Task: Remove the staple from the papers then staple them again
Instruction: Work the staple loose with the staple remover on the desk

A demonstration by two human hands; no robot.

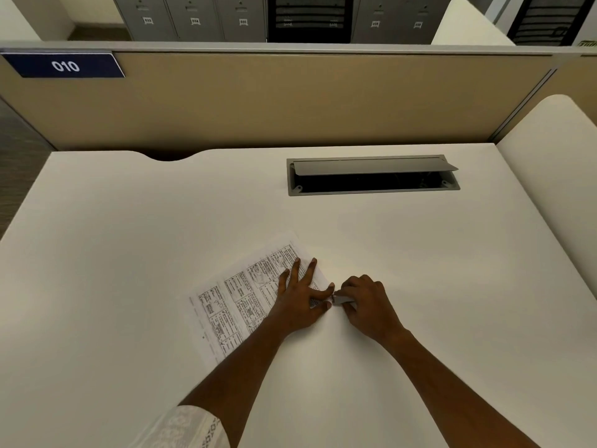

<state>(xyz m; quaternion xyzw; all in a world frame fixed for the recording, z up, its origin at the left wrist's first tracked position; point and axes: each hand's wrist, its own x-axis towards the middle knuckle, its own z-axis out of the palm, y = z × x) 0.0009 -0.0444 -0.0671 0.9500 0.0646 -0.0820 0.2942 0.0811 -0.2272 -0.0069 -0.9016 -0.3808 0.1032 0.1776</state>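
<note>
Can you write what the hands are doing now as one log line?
left hand: flat, pressing papers | right hand: grips small grey tool at papers' corner | staple: too small to see | surface: white desk

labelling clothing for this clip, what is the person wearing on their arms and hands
The left arm has a white patterned sleeve with dark print at its edge. The right arm is bare in frame. No watch, ring or glove on the left hand or right hand.

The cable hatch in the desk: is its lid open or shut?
Open. The grey lid is tilted up along the far side of the cable hatch, and the dark inside shows below it.
</note>
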